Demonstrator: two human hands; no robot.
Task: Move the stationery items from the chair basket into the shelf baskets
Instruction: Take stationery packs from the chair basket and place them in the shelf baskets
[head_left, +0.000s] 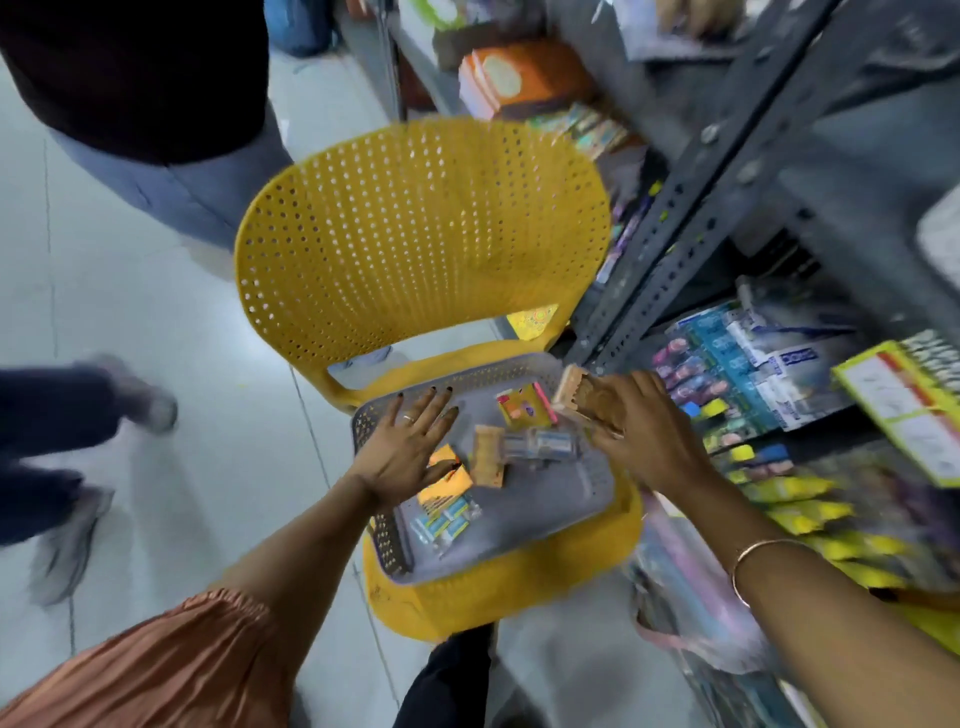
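On the yellow chair (415, 239) seat sits a grey basket (587, 493), its perforated rim facing the chair back. Inside the basket lie several small stationery packs: a yellow-and-pink box (522, 408) near the far rim, a tan packet (488, 462) at the middle, a clear pack of blue-labelled pieces (543, 447) just beside it, an orange pack (447, 480) toward the near left, and a cluster of blue-green packets (444, 522) near the front rim.

The left hand (410, 449) hangs flat over the basket's left half, fingers spread and released, holding nothing; its thumb side overlaps the orange pack, though whether it touches cannot be told. A ring shows on one finger.

The right hand (631, 421) is over the basket's far right corner, clenched around a tan box (571, 397) whose end sticks out past the fingers toward the chair back. A thin bangle (753, 558) circles that wrist.

Right of the chair stands a grey metal shelf (691, 208), stocked with blurred coloured packs. Left of the chair, on the pale floor (130, 312), other people's legs and shoes are visible, blurred.
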